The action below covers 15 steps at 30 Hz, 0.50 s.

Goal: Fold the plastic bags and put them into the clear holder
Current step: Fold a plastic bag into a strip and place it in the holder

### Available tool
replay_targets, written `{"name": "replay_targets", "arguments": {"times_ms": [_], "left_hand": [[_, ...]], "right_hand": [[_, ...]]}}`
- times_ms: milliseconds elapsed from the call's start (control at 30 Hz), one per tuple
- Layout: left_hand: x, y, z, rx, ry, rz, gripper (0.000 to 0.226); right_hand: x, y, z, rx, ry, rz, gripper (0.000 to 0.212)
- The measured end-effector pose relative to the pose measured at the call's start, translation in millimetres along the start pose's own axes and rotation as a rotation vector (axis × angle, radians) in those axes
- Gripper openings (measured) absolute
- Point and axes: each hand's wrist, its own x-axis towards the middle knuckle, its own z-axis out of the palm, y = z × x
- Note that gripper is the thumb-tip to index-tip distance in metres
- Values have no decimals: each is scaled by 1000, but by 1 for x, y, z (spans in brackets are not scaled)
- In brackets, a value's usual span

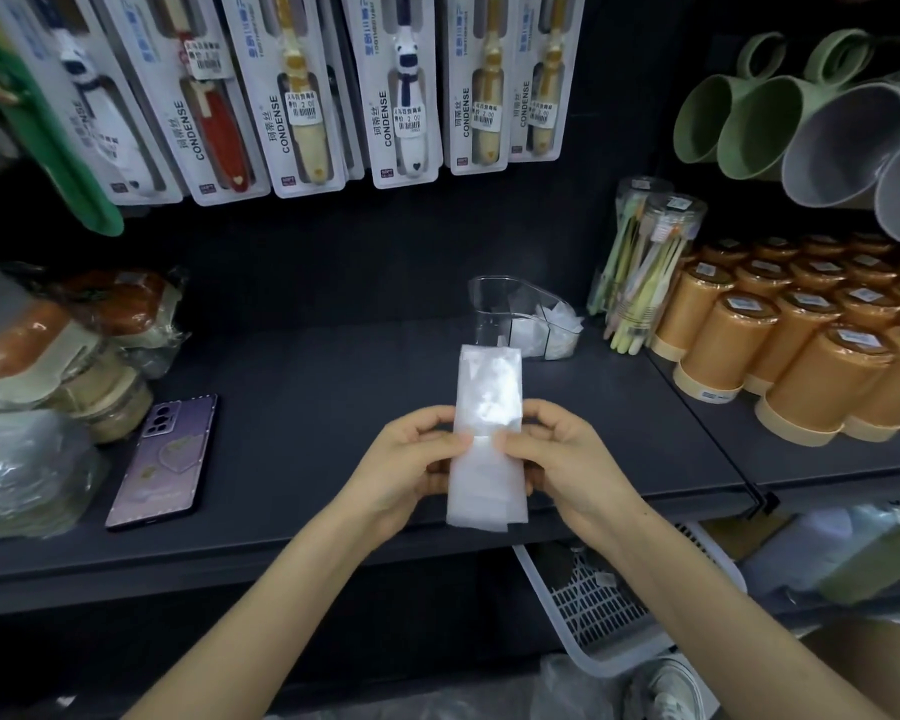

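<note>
I am pinching the half-folded plastic bag (487, 402), a long strip, between my left hand (411, 462) and right hand (567, 459) above the shelf (307, 407), while the clear holder (492, 304) just beyond is already holding folded bags (559, 330).

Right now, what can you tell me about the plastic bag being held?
The plastic bag is thin, translucent white film folded into a long narrow strip with layered, slightly uneven edges at its near end. It is held lengthwise above the dark shelf, far end toward the clear holder. The left hand and right hand pinch its middle from either side.
</note>
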Motion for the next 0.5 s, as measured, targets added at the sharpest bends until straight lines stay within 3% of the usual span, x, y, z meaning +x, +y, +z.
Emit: {"name": "replay_targets", "arguments": {"times_ms": [133, 267, 367, 500], "left_hand": [[-3, 7, 5, -135, -33, -13, 16], [-4, 14, 1, -333, -116, -63, 41], [-5, 23, -2, -233, -144, -89, 47], [-6, 29, -4, 61, -187, -65, 30]], "right_hand": [[-4, -3, 1, 117, -34, -53, 12], [-6, -7, -1, -4, -32, -264, 22], [-6, -11, -5, -159, -75, -415, 30], [-4, -11, -10, -241, -112, -418, 32]]}}
